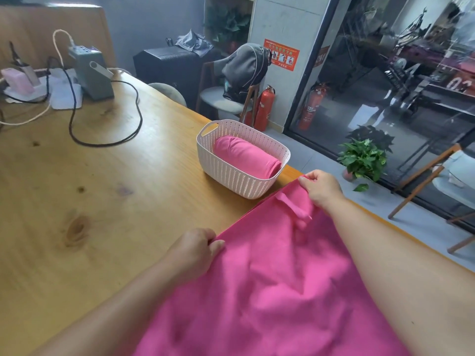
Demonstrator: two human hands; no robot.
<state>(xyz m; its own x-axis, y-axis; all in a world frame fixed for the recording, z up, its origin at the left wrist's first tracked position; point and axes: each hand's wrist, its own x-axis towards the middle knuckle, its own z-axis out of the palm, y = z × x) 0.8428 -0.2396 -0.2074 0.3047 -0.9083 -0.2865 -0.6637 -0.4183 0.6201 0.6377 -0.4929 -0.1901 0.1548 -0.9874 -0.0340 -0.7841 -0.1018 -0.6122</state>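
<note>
Hands both pinch the far edge of a pink cloth (282, 278) spread over the table's (90, 201) near right corner: left hand (195, 250) grips its left corner, right hand (321, 187) its right corner at the table's right edge. White basket (231, 176) with a pink roll (246, 158) sits just beyond, near that edge.

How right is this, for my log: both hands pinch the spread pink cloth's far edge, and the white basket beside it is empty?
Not empty: the head view shows the white basket holding a rolled pink cloth. The left hand and right hand do pinch the far edge of the spread pink cloth.
</note>
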